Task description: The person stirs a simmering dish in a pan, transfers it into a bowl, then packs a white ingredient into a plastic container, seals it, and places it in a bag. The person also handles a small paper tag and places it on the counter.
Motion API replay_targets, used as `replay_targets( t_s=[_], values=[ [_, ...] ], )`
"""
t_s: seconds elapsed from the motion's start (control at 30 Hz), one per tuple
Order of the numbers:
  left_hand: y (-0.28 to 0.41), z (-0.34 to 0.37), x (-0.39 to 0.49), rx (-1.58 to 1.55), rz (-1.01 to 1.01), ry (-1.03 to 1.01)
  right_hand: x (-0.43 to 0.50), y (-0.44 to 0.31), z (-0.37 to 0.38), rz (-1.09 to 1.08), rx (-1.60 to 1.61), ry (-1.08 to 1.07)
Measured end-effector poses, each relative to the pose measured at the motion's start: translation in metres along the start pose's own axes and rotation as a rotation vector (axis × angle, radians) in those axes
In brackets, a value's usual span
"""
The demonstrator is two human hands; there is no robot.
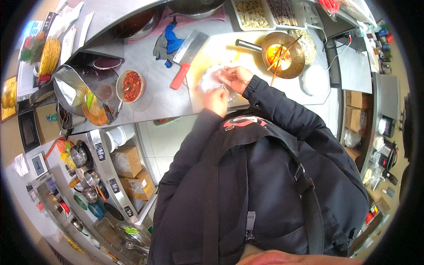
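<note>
Both hands meet at a thin clear plastic bag (212, 79) over the near edge of a pale cutting board. My left hand (216, 101) is curled, its fingers closed on the bag's near side. My right hand (237, 79) pinches the bag from the right with bent fingers. Left of them a cleaver (190, 49) with a red handle lies partly on the board. To the right, a small metal pan (296, 61) holds red, oily food, with wooden chopsticks (293, 49) crossed over it.
A tub of red chili sauce (133, 85) with a spoon stands left, beside a dark pan and a wooden round. A blue and grey glove (172, 38) lies behind the cleaver. Trays of food (253, 29) line the back. Noodles (307, 46) and a white bundle (314, 80) lie at the right.
</note>
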State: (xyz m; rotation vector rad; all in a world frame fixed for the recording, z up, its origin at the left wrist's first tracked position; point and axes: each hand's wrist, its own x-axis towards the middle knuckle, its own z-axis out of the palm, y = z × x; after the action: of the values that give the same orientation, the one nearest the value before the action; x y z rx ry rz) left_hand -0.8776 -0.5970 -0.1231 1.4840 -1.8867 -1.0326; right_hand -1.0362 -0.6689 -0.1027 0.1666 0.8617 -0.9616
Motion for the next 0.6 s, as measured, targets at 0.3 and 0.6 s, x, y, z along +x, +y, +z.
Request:
replay_targets(
  t_s=[0.3, 0.6],
  values=[
    [-0.016, -0.023, -0.004, -0.048, 0.142, -0.122, -0.011, -0.01, -0.015, -0.055, -0.035, -0.042],
    [-0.007, -0.007, 0.018, -1.072, -0.311, 0.011, -0.041, -0.005, -0.013, -0.258, -0.637, -0.183]
  ],
)
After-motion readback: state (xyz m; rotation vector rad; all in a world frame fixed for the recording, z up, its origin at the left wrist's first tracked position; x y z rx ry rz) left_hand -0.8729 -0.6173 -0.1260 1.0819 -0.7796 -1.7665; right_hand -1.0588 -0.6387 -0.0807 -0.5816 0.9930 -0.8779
